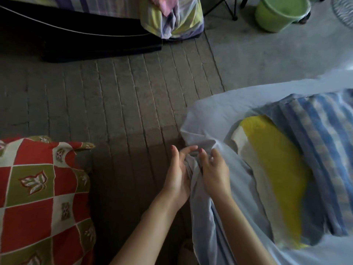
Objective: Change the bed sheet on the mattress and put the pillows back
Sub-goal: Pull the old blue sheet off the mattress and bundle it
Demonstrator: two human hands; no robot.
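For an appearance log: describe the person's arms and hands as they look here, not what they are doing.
Both forearms are bare, with no sleeves in view. The left hand and the right hand wear no gloves; no rings, watch or bracelets show. The fingernails visible on each hand are painted a reddish pink. The elbows lie outside the view.

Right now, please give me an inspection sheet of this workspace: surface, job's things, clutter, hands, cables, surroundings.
Surface: brick floor, turning to grey concrete on the right.
Job's things: pale blue sheet gathered at a mattress corner; yellow mattress and blue striped cloth exposed; red-green patterned pillow on the left.
Clutter: green bucket; striped bundle.
Hands: left hand and right hand both grip the bunched sheet.
Cables: thin white line across the dark base, type unclear.
Surroundings: dim room; black stand legs.
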